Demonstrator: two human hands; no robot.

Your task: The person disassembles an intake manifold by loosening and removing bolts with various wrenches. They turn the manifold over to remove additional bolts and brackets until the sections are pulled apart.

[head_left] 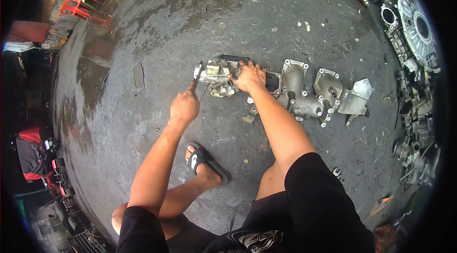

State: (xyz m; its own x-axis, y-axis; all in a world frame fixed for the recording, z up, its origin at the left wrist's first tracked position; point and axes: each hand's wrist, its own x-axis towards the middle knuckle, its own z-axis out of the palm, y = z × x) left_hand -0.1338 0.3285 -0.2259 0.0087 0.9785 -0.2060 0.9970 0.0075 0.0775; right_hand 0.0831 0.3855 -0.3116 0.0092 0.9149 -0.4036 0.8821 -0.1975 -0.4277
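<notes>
My left hand (184, 108) is closed, its index finger stretched forward along a thin dark tool (198, 73) whose exact kind I cannot make out. The tool's tip meets the left end of a metal throttle-body-like engine part (213, 73) lying on the floor. From the right, my right hand (251, 77) grips the same part, its fingers over the top and its thumb at the near side. Just right of that hand, a rectangular-flanged opening (273, 83) shows beside a cast metal manifold (304, 103). What lies beneath my right palm is hidden.
A bent metal bracket (357, 96) lies beyond the manifold. Gearbox housings (419, 29) and other engine parts line the right side. A flat gasket-like plate (138, 75) lies to the left, and an open-ended wrench (337, 173) on the right. Plastic chairs (78, 7) stand far left.
</notes>
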